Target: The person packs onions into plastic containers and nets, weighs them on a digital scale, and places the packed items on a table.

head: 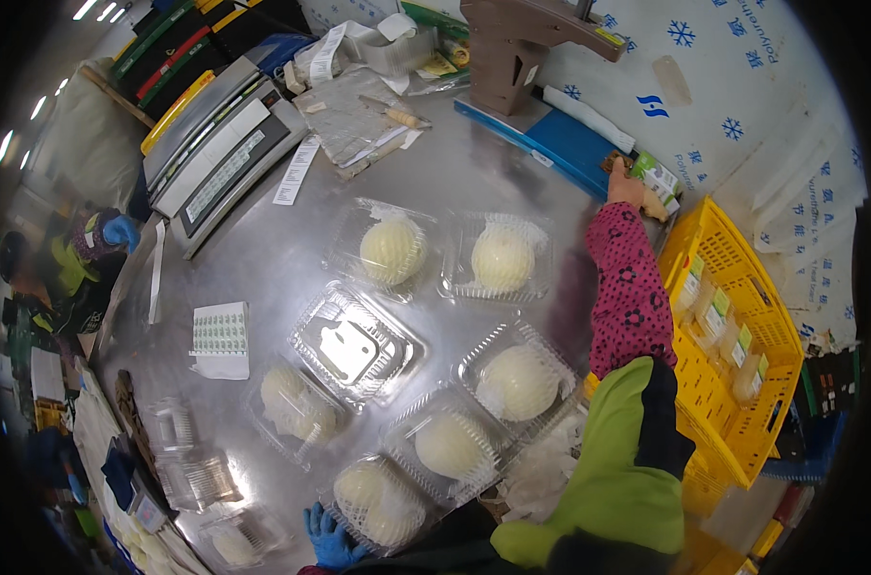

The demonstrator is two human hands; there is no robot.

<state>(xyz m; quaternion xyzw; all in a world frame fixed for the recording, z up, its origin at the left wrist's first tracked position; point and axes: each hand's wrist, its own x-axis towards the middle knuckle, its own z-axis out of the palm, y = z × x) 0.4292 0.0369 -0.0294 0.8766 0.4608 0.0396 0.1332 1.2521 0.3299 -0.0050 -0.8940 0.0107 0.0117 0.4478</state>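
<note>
My left hand (330, 537), in a blue glove, rests with fingers apart on the steel table beside a clear plastic clamshell box (379, 503) that holds pale round fruit in foam netting. My bare right hand (628, 188) reaches to the far right, by the end of a blue machine base (568, 140). It touches a small brown item (615, 162) beside a green and white carton (655, 180); its grip is unclear. Between the hands stand more clamshells with pale fruit (392, 251), (504, 255), (519, 381), (453, 445), (297, 406). A glossy clamshell (356, 345) without fruit lies amid them.
A yellow crate (734, 424) with labelled packs borders my right arm. A scale with keypad (227, 165) and a sheet of green labels (220, 338) are on the left. A wooden-handled knife (399, 116) lies at the back; a co-worker (69, 266) is far left.
</note>
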